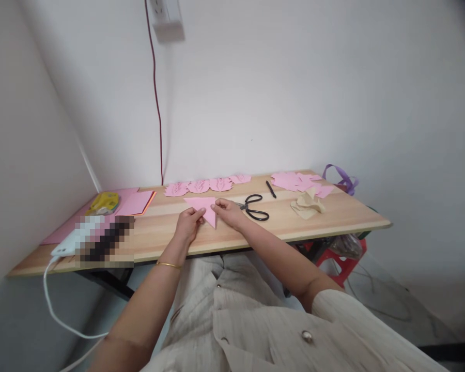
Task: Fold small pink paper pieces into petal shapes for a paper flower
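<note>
Head view: left hand (189, 219) and right hand (227, 211) pinch one folded pink paper triangle (204, 206) on the table (333, 214). Four cut pink shapes (207, 185) line the far edge; one pair of scissors (254, 207), one pen (270, 189). Blurred patch (104, 242) hides items.

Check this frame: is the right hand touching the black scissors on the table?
Apart. The head view shows the right hand pinching the folded pink paper with the left hand, while a strip of bare wood separates it from the scissors.

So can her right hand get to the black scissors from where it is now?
Probably yes: the right hand rests on the pink paper, the scissors lie just beside it, and nothing sits between them.
</note>
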`<state>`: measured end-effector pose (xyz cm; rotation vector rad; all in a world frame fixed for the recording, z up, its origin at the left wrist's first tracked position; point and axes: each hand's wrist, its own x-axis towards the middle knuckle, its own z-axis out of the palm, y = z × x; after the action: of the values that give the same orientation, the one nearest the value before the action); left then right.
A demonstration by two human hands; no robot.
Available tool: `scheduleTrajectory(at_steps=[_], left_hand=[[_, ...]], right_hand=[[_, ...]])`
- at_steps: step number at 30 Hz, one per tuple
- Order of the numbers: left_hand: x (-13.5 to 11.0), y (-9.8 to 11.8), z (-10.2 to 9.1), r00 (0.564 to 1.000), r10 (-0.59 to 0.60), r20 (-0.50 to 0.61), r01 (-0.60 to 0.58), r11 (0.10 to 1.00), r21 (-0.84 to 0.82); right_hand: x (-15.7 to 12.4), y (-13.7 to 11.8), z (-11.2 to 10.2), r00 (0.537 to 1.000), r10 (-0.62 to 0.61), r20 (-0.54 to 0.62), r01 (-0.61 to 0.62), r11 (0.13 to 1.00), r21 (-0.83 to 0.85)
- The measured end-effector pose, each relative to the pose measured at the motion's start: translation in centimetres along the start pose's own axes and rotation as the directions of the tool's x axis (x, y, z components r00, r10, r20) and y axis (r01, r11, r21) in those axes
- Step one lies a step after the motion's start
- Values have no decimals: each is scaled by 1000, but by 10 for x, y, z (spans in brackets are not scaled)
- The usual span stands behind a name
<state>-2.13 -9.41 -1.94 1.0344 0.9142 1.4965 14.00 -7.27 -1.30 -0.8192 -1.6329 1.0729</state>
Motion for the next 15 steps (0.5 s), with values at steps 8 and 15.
scheduleTrajectory(at_steps=[8,15], left_hand=[[-6,-1,5,996,5,88,-28,963,269],[-11,5,10,993,-22,113,-34,881,471]], right_hand=[[4,4,-1,995,-46,-93,49,998,37],[0,-1,7,979,-157,-128,111,945,-308]])
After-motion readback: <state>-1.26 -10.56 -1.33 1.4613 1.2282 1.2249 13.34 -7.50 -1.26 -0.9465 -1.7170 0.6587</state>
